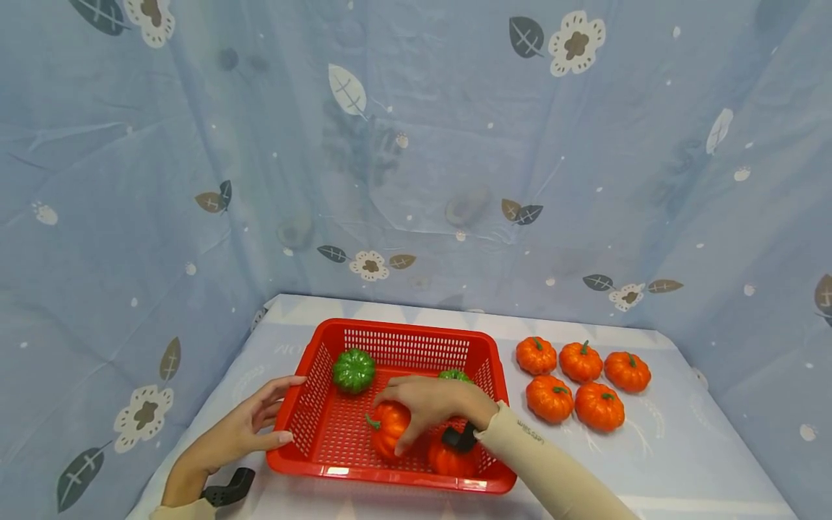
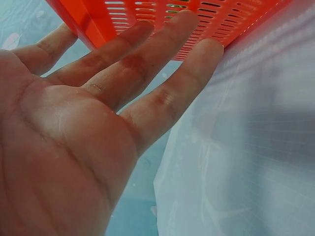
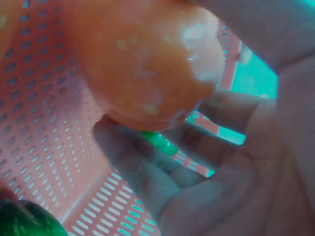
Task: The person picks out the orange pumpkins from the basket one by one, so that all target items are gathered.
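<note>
A red plastic basket (image 1: pixel 403 329) with slotted walls stands on the table. Inside it, my right hand (image 1: pixel 425 397) grips a small orange pumpkin (image 1: pixel 386 433) with a green stem, thumb on the near side and fingers over the far side. The right wrist view shows this pumpkin (image 3: pixel 147 64) against the curved fingers. My left hand (image 1: pixel 240 427) is at the basket's left side, its extended fingers (image 2: pixel 167 93) against the slotted wall and thumb at the rim. A green pumpkin (image 1: pixel 354 370) sits in the back left corner; another green one (image 1: pixel 455 375) is partly hidden behind my right hand.
A second orange pumpkin (image 1: pixel 448 462) lies in the basket's front right corner, partly covered by my right wrist. Several orange pumpkins (image 1: pixel 581 361) sit in two rows on the table (image 1: pixel 676 448) right of the basket. A patterned blue curtain (image 1: pixel 448 166) hangs behind.
</note>
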`<state>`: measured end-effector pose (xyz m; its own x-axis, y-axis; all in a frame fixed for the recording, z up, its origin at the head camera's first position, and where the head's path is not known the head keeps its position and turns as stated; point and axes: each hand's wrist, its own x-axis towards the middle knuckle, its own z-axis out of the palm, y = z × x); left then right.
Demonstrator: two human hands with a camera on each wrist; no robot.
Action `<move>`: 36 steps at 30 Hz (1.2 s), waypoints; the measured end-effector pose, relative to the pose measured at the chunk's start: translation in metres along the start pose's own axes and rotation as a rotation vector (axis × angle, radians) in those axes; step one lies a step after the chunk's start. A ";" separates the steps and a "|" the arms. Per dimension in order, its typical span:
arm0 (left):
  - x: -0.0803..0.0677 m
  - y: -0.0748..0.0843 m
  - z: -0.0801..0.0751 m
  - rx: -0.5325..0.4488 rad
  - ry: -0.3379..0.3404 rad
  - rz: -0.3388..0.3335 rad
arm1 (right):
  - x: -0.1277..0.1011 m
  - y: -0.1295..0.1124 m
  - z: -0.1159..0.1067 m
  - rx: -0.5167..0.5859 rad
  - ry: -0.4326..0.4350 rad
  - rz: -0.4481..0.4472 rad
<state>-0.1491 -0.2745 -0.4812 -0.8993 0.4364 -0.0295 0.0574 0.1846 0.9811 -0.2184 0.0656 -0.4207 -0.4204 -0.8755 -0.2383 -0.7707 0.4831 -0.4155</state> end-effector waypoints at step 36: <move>-0.001 0.001 0.001 -0.010 -0.008 -0.003 | -0.067 0.019 -0.025 0.159 0.489 0.060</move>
<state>-0.1480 -0.2735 -0.4808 -0.8958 0.4432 -0.0338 0.0503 0.1767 0.9830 -0.2168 0.1328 -0.3905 -0.6653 -0.7300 0.1563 -0.6720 0.4944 -0.5514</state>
